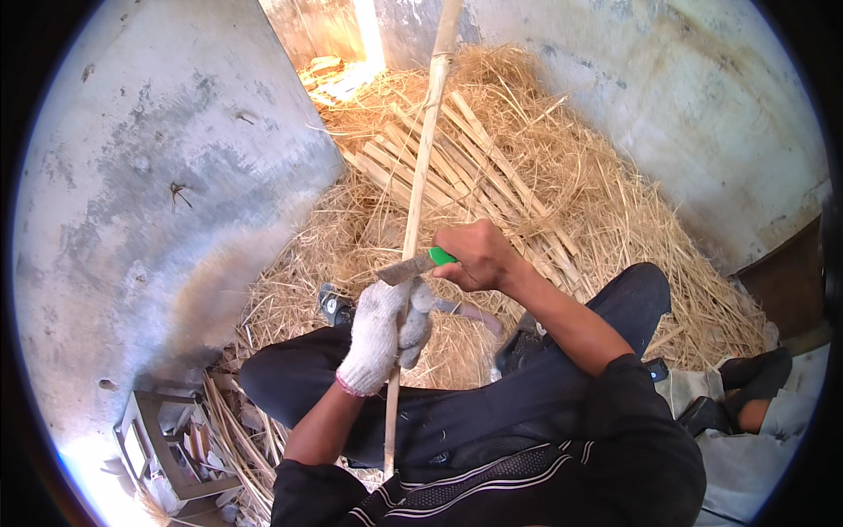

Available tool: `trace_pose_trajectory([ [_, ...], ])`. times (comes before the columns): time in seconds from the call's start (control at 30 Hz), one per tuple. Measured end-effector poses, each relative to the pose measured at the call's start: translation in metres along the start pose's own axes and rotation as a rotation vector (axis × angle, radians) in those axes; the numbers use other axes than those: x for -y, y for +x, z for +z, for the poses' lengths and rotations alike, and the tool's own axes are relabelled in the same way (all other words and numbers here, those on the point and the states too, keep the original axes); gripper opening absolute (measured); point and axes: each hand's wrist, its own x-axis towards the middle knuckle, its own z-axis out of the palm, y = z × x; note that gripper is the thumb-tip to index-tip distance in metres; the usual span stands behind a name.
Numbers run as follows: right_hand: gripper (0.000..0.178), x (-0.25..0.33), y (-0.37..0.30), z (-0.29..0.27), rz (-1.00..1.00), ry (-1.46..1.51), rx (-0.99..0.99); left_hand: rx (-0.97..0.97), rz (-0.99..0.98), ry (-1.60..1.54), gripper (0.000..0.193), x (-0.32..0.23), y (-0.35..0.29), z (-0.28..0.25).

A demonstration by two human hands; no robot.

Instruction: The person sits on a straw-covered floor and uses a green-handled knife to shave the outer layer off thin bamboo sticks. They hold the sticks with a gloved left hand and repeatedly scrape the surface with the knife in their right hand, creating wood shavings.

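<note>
We hold the long pale bamboo stick [420, 167] tight in our gloved left hand [379, 334], over our lap. Our right hand [474, 255] grips the green-handled knife [413, 266], blade on the stick. We think we're shaving it; next needs a careful push away from us.

Pole [420, 176] standing between the knees, slats [465, 167] lying on straw [615, 220] behind it, stool [162, 448] sitting at left, knife [413, 266] crossing the pole
</note>
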Motion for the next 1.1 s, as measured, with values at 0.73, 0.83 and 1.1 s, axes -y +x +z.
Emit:
trace_pose_trajectory([
  [0.73,0.041,-0.059,-0.001,-0.039,0.332,-0.402,-0.389,0.215,-0.216,-0.218,0.043,0.012,0.0,0.011],
  [0.83,0.048,-0.048,0.004,-0.037,0.818,0.868,-0.002,0.149,-0.167,-0.257,0.043,0.007,0.003,0.005],
  [1.1,0.047,-0.005,0.018,-0.039,0.417,0.253,0.087,0.112,0.001,-0.204,0.056,-0.003,0.011,-0.008],
])
